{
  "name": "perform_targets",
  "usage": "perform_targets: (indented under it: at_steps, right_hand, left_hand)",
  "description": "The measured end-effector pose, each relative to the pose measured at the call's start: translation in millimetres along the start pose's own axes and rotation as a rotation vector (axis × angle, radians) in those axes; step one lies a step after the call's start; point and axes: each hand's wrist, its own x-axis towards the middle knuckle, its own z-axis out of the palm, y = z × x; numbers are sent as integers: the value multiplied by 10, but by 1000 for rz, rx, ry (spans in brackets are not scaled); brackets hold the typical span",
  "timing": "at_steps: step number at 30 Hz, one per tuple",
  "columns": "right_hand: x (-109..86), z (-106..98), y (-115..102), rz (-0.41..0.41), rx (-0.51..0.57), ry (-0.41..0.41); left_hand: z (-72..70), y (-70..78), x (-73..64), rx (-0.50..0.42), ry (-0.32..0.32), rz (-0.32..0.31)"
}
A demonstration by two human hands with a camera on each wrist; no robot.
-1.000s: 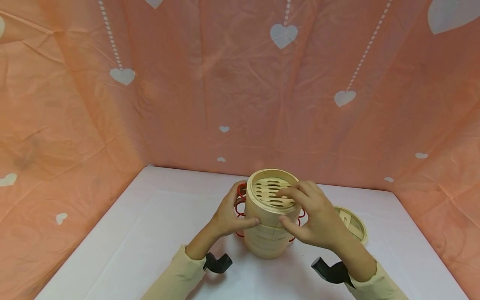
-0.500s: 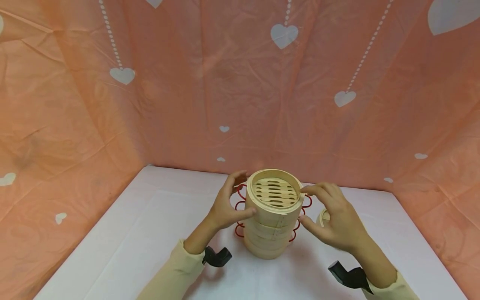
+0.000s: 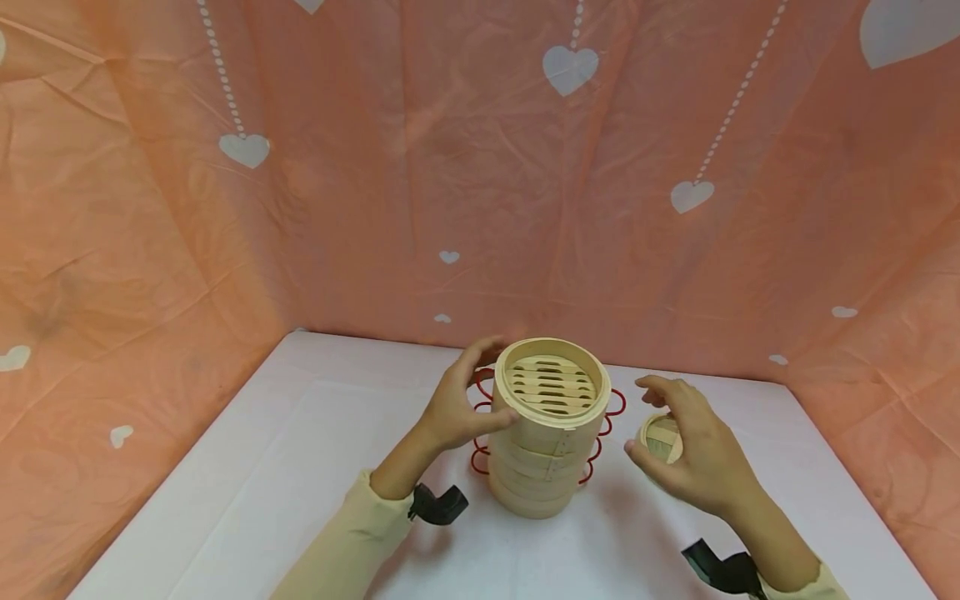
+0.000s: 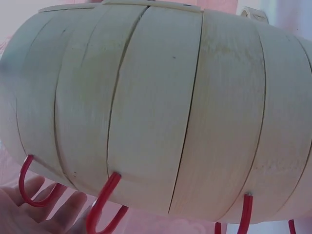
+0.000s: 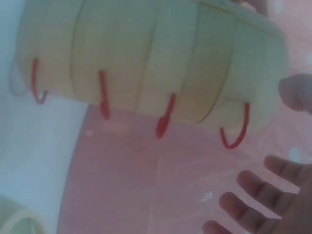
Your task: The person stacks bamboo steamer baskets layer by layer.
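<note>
A tall stack of round bamboo steamer baskets (image 3: 534,471) stands upright on the table, the slatted floor of the top basket facing up. Red loop handles (image 4: 102,209) line both its sides. My left hand (image 3: 457,406) lies along the upper left side, thumb at the front wall and fingers stretched past the handles toward the back. To the right, my right hand (image 3: 697,454) is held apart from the stack, fingers spread, with nothing in them; the right wrist view shows those loose fingers (image 5: 258,190). Partly hidden behind this hand is a round bamboo lid (image 3: 662,437).
A white table (image 3: 300,450) carries everything. Orange cloth (image 3: 480,208) printed with pale hearts rises behind and at both sides. Black wrist cameras (image 3: 438,505) sit below each hand.
My right hand has come off the rim of the top basket and moved right, over the lid. The left hand shifts only slightly beside the stack, which stays put.
</note>
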Motion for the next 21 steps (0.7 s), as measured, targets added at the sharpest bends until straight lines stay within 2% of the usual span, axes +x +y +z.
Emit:
perform_targets:
  at_steps: [6, 12, 21]
  right_hand:
    - [-80, 38, 103, 28, -18, -13]
    - [-158, 99, 210, 69, -25, -28]
    - [-335, 165, 375, 150, -39, -91]
  left_hand:
    - [7, 8, 6, -6, -33, -27]
    - [29, -25, 11, -51, -53, -61]
    - [20, 2, 0, -48, -54, -111]
